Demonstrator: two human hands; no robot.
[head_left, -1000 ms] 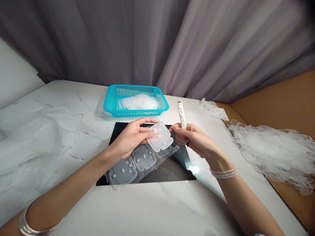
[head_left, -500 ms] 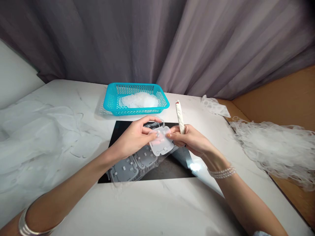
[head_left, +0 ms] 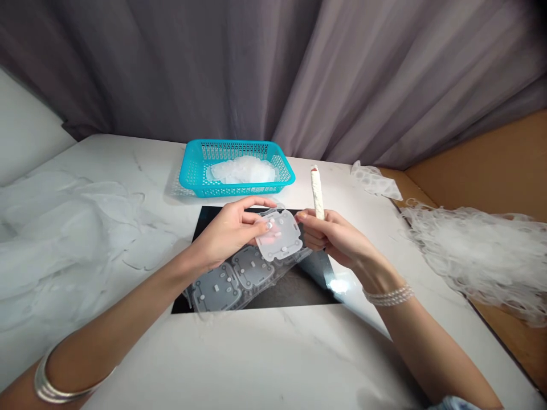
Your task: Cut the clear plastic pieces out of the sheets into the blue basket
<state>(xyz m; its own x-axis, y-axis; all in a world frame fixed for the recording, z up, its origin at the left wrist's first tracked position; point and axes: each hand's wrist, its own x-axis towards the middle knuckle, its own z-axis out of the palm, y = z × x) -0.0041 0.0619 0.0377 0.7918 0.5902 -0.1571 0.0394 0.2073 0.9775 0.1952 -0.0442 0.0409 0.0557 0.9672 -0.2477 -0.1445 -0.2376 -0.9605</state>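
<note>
My left hand (head_left: 228, 230) pinches a translucent square silicone pad (head_left: 280, 242) with small white studs, held a little above a black mat (head_left: 294, 287). My right hand (head_left: 335, 239) is closed around a white wrapped stick tool (head_left: 317, 192) that points upward, and its fingertips touch the pad's right edge. Under the pad a strip of joined translucent pads (head_left: 231, 279) lies on the mat. A blue plastic basket (head_left: 196, 171) behind the mat holds a heap of translucent pieces (head_left: 243, 169).
White marble table (head_left: 265, 359). Crumpled clear film (head_left: 55, 228) covers the left side. A pile of white stringy trimmings (head_left: 474, 250) lies at the right on a brown surface (head_left: 508, 176), with a smaller scrap (head_left: 374, 181) behind. Grey curtain (head_left: 273, 68) at the back.
The pad was brought against the right fingertips half a second ago and is now tilted slightly away. The stick tool stands more upright. Both hands stay over the mat.
</note>
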